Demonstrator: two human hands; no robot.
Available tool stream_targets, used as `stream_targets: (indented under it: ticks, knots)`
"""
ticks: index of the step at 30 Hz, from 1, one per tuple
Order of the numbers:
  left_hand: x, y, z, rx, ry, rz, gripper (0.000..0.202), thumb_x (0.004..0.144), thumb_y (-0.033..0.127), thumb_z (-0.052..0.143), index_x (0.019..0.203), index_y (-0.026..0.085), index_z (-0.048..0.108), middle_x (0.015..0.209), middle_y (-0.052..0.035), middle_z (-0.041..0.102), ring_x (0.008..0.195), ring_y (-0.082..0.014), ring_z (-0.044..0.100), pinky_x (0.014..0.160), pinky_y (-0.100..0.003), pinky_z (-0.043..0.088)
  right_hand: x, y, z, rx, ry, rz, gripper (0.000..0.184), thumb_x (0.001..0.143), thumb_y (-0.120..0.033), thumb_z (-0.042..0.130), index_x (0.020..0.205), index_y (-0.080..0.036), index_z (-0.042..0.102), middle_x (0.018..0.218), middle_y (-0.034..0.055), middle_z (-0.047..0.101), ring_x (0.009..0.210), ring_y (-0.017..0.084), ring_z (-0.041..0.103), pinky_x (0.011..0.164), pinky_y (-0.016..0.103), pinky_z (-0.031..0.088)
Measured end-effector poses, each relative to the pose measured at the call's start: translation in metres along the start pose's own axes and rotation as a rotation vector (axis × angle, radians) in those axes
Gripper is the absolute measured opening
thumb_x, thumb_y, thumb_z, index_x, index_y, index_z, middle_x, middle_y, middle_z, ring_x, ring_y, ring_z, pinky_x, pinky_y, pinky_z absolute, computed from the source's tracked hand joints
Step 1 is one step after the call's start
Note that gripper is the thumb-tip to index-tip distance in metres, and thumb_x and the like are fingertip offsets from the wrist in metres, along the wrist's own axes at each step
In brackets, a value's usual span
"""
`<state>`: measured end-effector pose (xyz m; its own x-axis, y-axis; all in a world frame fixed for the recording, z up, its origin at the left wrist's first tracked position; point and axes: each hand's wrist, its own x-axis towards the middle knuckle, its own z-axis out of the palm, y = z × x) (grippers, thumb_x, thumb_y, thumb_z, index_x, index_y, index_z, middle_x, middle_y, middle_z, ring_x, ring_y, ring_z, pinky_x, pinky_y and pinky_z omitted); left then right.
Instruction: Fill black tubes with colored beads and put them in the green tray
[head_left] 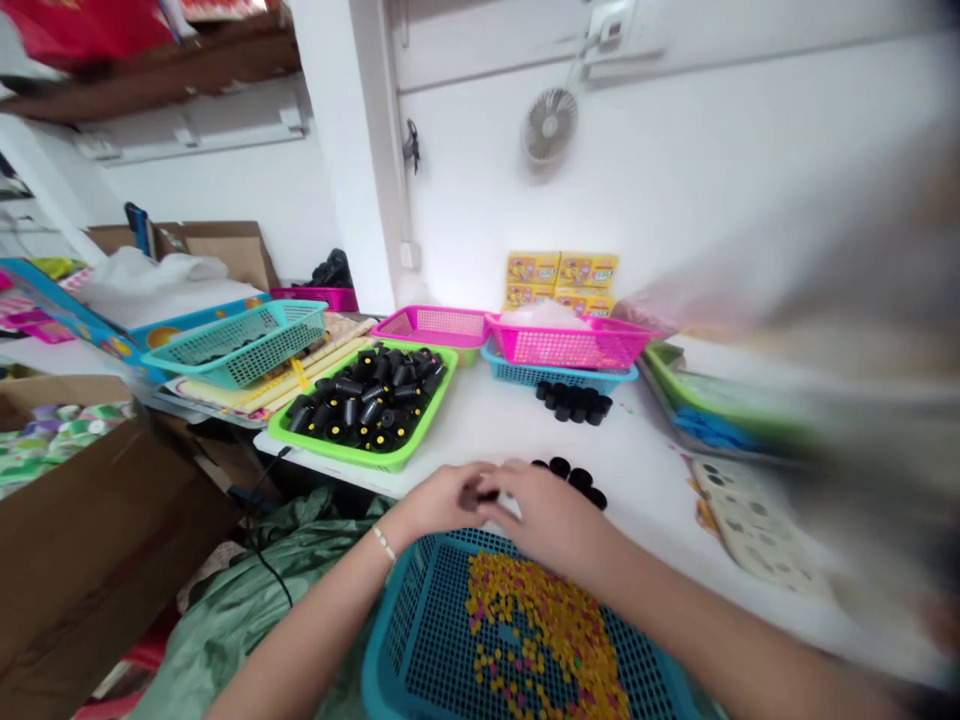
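My left hand (pixel 439 502) and my right hand (pixel 547 515) meet over the far rim of a blue mesh basket (pixel 424 640) that holds several small yellow pieces (pixel 551 630). Both hands are closed around a small black cylinder (pixel 480 494) held between them. Just beyond my fingers a short row of black cylinders (pixel 577 478) stands on the white table (pixel 660 480). A green tray (pixel 360 450) full of black cylinders with yellow centres lies to the left.
Another cluster of black cylinders (pixel 574 402) sits in front of a blue basket and a pink basket (pixel 570 345). A teal basket (pixel 240 345) rests at left, cardboard boxes (pixel 90 540) at lower left. The right side is blurred.
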<state>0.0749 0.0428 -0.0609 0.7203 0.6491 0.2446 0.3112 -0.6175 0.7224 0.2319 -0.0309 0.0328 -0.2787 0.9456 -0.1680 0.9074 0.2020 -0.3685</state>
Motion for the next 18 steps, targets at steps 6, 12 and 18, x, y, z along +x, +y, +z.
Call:
stream_targets:
  ticks: [6, 12, 18]
  knots:
    - [0.021, 0.049, -0.102, 0.564, 0.242, 0.001, 0.044, 0.077, 0.024, 0.057, 0.12, 0.022, 0.058, 0.105, -0.0045, 0.067, 0.088, -0.0197, 0.062, 0.083, -0.03, 0.047, -0.058, 0.036, 0.078, 0.265, -0.19, -0.175, 0.017, 0.076, -0.032, 0.06, 0.086, -0.031, 0.074, 0.087, 0.001, 0.072, 0.078, 0.02, 0.066, 0.069, 0.027, 0.049]
    - [0.086, 0.035, -0.188, 0.924, 0.193, -0.345, 0.062, 0.076, 0.032, 0.058, 0.135, 0.018, 0.044, 0.115, -0.012, 0.064, 0.1, -0.0278, 0.061, 0.087, -0.034, 0.045, -0.044, 0.065, 0.154, 0.047, -0.267, 0.059, 0.021, 0.069, -0.027, 0.061, 0.084, -0.03, 0.074, 0.087, 0.0065, 0.073, 0.08, 0.031, 0.069, 0.068, 0.036, 0.052]
    - [0.087, 0.033, -0.171, 0.87, 0.406, -0.239, 0.062, 0.08, 0.03, 0.053, 0.138, 0.019, 0.035, 0.118, -0.013, 0.062, 0.106, -0.0282, 0.059, 0.09, -0.038, 0.044, -0.047, 0.094, 0.206, 0.104, -0.24, -0.03, 0.035, 0.07, -0.016, 0.055, 0.1, -0.028, 0.069, 0.107, 0.0075, 0.068, 0.089, 0.027, 0.067, 0.071, 0.032, 0.051]
